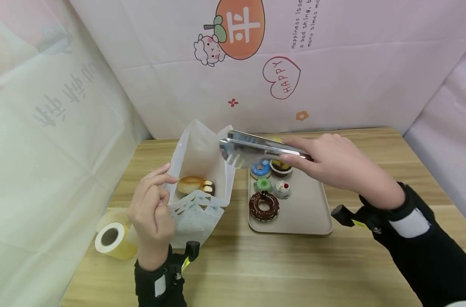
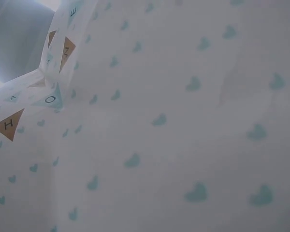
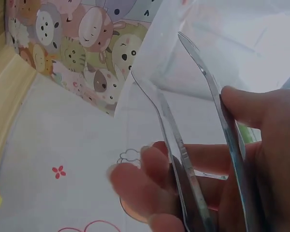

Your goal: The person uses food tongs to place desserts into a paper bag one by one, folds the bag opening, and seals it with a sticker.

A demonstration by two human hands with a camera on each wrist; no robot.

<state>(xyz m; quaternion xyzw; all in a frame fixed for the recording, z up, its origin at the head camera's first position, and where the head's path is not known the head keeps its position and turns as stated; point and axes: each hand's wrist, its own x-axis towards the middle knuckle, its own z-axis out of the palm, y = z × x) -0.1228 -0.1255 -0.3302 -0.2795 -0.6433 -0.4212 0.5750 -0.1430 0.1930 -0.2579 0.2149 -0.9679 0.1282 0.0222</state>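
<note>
My left hand (image 1: pixel 152 209) pinches the left rim of a white paper bag (image 1: pixel 196 219), which stands with its mouth open. Inside lie a golden bun (image 1: pixel 189 184) and a small brown-and-cream piece (image 1: pixel 208 187). My right hand (image 1: pixel 333 157) grips metal tongs (image 1: pixel 260 147) over the bag's right edge. In the right wrist view, the tongs' tips are apart with nothing between them. The left wrist view is filled by the bag's heart-printed side (image 2: pixel 159 121); the hand does not show there.
Right of the bag, a beige tray (image 1: pixel 307 211) bears a chocolate doughnut (image 1: pixel 257 209), a blue-topped pastry (image 1: pixel 260 169), a green piece (image 1: pixel 263 184), a white cake with a red top (image 1: pixel 283 190) and a dark-cupped tart (image 1: pixel 281 169). A yellowish roll (image 1: pixel 123 247) lies at left.
</note>
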